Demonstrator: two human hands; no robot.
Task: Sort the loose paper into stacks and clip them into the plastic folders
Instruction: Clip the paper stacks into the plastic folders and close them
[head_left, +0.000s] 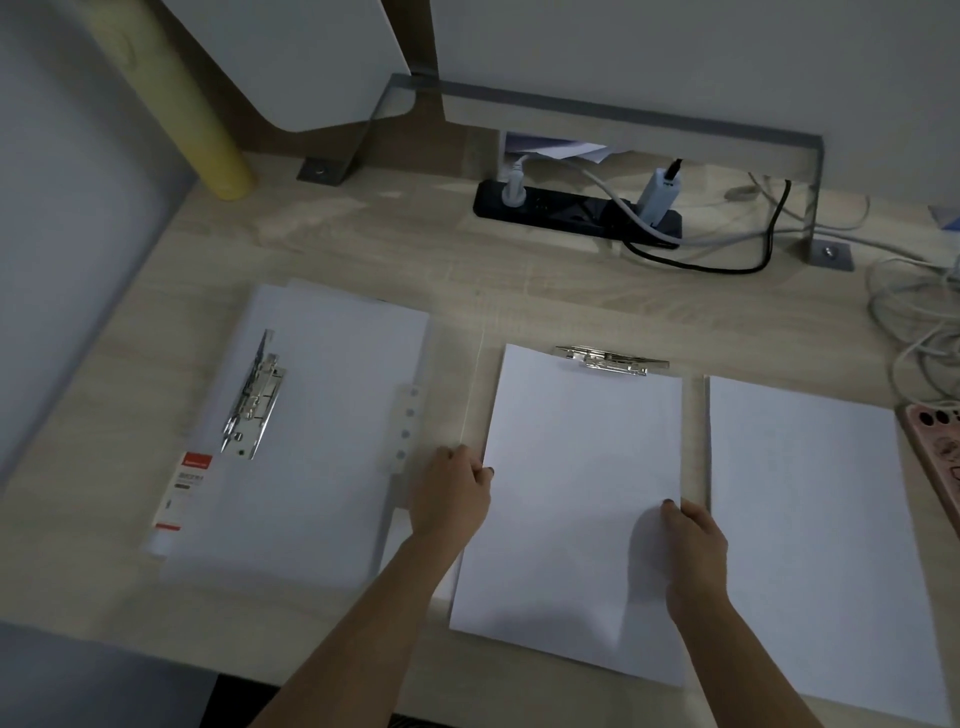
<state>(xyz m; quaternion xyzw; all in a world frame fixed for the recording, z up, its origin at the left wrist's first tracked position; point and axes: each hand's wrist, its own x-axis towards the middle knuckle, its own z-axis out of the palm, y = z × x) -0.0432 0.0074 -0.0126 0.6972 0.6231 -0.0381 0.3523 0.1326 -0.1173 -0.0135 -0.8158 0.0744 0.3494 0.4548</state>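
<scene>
Because the middle paper stack (582, 499) is thin, light and floppy, with slick sheets likely to fan apart, I judge it best held at both long edges and kept flat. From the head view, it lies on the desk (441, 249) with a metal clip (613, 359) at its 12 o'clock edge. The left hand (452, 493) pinches its 9 o'clock edge, fingers curled over. The right hand (693, 551) pinches the 3 o'clock edge, thumb on top. Another folder (311, 441) lies at 9 o'clock.
</scene>
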